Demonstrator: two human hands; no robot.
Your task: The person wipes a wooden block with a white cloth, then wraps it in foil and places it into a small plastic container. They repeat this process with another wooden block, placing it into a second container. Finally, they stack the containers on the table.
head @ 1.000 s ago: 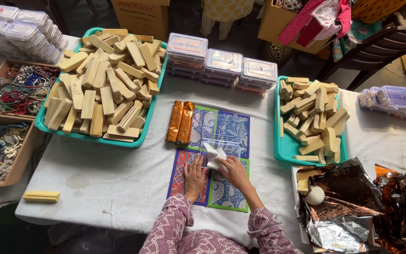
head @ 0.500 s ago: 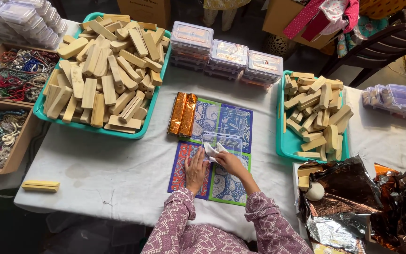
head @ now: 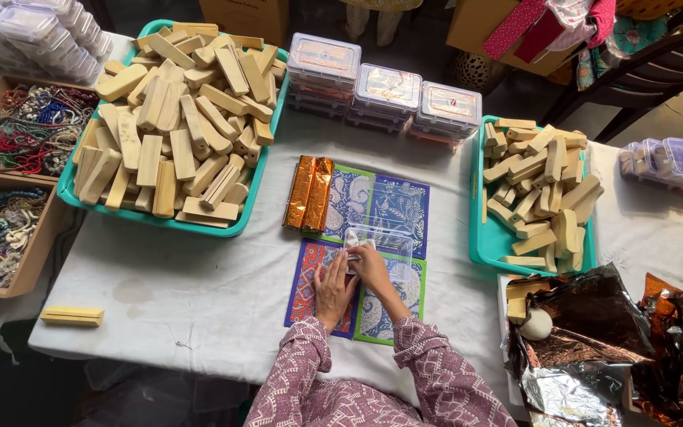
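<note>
A: What occupies the two hands at the white-clothed table [head: 199, 300]?

B: A clear plastic box [head: 381, 241], lying on patterned cards [head: 389, 207] at the table's centre. The right hand [head: 369, 265] grips its near edge, fingers curled around it. The left hand [head: 333, 286] lies flat beside it, fingers loose, fingertips touching the box.

A: And around them?

B: Two foil-wrapped orange bars [head: 310, 194] just left of the cards; green trays of pale wooden blocks [head: 171, 119] on either side; stacked lidded boxes [head: 385, 91] behind.
</note>
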